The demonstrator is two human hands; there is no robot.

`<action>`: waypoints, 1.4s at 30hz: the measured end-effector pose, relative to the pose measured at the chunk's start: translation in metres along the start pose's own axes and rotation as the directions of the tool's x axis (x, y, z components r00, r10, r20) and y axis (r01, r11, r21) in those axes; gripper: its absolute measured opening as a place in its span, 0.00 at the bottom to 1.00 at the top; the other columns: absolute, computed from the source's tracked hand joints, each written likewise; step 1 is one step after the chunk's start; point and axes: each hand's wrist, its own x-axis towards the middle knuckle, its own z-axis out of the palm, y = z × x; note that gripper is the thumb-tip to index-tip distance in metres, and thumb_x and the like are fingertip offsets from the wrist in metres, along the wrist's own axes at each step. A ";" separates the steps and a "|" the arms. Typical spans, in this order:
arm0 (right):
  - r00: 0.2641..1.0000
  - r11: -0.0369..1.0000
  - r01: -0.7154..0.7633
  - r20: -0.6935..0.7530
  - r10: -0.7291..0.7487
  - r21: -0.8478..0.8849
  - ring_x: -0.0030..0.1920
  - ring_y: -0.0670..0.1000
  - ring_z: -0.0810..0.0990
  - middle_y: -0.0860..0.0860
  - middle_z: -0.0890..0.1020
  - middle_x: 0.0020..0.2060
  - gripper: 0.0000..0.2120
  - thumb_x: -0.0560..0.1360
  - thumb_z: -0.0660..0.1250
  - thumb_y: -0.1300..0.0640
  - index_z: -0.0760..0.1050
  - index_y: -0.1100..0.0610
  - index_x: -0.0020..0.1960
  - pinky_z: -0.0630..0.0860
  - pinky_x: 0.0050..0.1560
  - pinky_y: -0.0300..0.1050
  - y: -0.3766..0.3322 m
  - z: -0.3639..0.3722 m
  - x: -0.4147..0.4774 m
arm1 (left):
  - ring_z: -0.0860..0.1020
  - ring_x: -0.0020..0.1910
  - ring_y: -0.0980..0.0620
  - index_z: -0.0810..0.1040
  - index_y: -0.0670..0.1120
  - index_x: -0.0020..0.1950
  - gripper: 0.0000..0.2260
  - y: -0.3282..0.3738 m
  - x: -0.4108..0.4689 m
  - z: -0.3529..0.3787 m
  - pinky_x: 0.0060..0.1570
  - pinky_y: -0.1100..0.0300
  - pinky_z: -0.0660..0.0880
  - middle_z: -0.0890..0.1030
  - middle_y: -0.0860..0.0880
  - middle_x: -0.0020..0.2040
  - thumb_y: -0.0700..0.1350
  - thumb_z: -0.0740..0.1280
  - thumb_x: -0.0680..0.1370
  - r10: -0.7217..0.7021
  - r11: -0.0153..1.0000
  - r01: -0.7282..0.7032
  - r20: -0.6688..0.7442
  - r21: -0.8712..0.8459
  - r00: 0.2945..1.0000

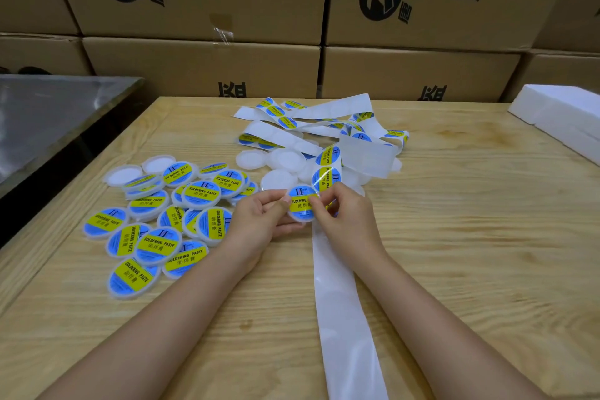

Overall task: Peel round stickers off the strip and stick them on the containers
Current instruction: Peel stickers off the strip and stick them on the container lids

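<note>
My left hand (263,216) holds a small round white container (300,206) at the table's middle, thumb on top and fingers under it. A blue and yellow round sticker covers its lid. My right hand (341,214) pinches the sticker strip (328,177) right beside that container, its thumb touching the lid's right edge. Two more stickers sit on the strip just above my hands. The strip's bare backing (344,308) runs down toward me under my right wrist.
A pile of labelled containers (156,224) lies at the left. Unlabelled white containers (282,161) and loops of strip (321,127) lie behind my hands. Cardboard boxes (201,65) wall the back. White foam blocks (565,117) sit far right, a metal surface (48,110) at left.
</note>
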 end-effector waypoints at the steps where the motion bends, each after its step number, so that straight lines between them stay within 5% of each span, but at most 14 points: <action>1: 1.000 0.999 0.022 -0.015 -0.023 -0.033 0.30 0.44 0.71 0.40 0.71 0.28 0.09 0.73 0.70 0.55 0.74 0.58 0.38 0.66 0.36 0.39 -0.001 0.000 -0.001 | 0.83 0.33 0.51 0.74 0.37 0.53 0.05 0.000 0.000 0.001 0.34 0.60 0.80 0.84 0.46 0.35 0.36 0.62 0.78 -0.004 1.000 0.004 -0.008 -0.006 1.000; 7: 0.958 0.942 0.168 -0.178 -0.225 -0.291 0.32 0.53 0.77 0.50 0.79 0.30 0.10 0.69 0.75 0.54 0.78 0.60 0.37 0.67 0.34 0.43 -0.009 -0.001 -0.005 | 0.83 0.34 0.49 0.75 0.35 0.54 0.07 0.001 0.001 0.002 0.35 0.60 0.81 0.81 0.38 0.42 0.37 0.63 0.78 -0.030 0.999 0.029 -0.039 -0.037 0.999; 12: 0.914 0.917 0.231 -0.250 -0.319 -0.324 0.31 0.56 0.78 0.55 0.79 0.35 0.11 0.67 0.76 0.55 0.78 0.62 0.39 0.73 0.29 0.44 -0.011 0.000 -0.006 | 0.82 0.31 0.50 0.74 0.37 0.52 0.04 0.002 0.000 0.004 0.33 0.60 0.80 0.81 0.43 0.34 0.36 0.63 0.78 -0.050 0.994 0.046 -0.037 -0.096 0.998; 17: 0.991 0.997 -0.026 -0.131 0.017 -0.072 0.41 0.48 0.74 0.49 0.74 0.47 0.36 0.66 0.76 0.49 0.65 0.55 0.69 0.69 0.39 0.41 -0.009 -0.003 -0.001 | 0.82 0.31 0.50 0.75 0.35 0.53 0.06 0.002 0.001 0.001 0.34 0.59 0.80 0.80 0.40 0.39 0.36 0.62 0.78 -0.055 0.994 0.052 -0.029 -0.101 0.998; 22: 0.982 0.926 -0.187 0.094 0.165 0.327 0.28 0.48 0.76 0.54 0.80 0.32 0.04 0.74 0.69 0.55 0.77 0.55 0.45 0.71 0.32 0.42 -0.003 0.000 -0.001 | 0.84 0.36 0.49 0.76 0.39 0.51 0.06 0.004 0.000 -0.001 0.36 0.59 0.81 0.84 0.44 0.39 0.36 0.60 0.79 -0.045 0.993 0.053 0.079 -0.101 0.996; 28: 0.980 0.967 -0.115 -0.133 0.148 0.225 0.27 0.39 0.73 0.42 0.74 0.23 0.17 0.76 0.66 0.53 0.67 0.50 0.31 0.66 0.30 0.31 0.001 0.004 0.001 | 0.84 0.36 0.49 0.75 0.41 0.50 0.05 0.002 -0.003 0.004 0.32 0.58 0.80 0.85 0.46 0.38 0.36 0.61 0.78 -0.032 0.997 0.041 0.125 -0.067 0.992; 38: 0.974 0.946 -0.193 -0.062 0.216 0.259 0.32 0.40 0.74 0.46 0.77 0.31 0.18 0.69 0.70 0.42 0.70 0.55 0.39 0.70 0.34 0.34 -0.005 0.007 -0.004 | 0.83 0.35 0.53 0.77 0.43 0.50 0.12 -0.003 -0.004 0.007 0.34 0.61 0.79 0.84 0.48 0.37 0.44 0.68 0.68 0.021 0.996 -0.009 0.137 -0.091 0.990; 42: 0.978 0.916 -0.209 0.081 0.193 0.344 0.42 0.48 0.81 0.49 0.82 0.40 0.19 0.69 0.72 0.45 0.70 0.56 0.48 0.77 0.44 0.45 -0.009 0.009 -0.006 | 0.83 0.37 0.51 0.78 0.42 0.50 0.13 -0.002 -0.004 0.004 0.34 0.62 0.79 0.85 0.46 0.39 0.46 0.67 0.68 0.038 0.991 -0.022 0.122 -0.132 0.992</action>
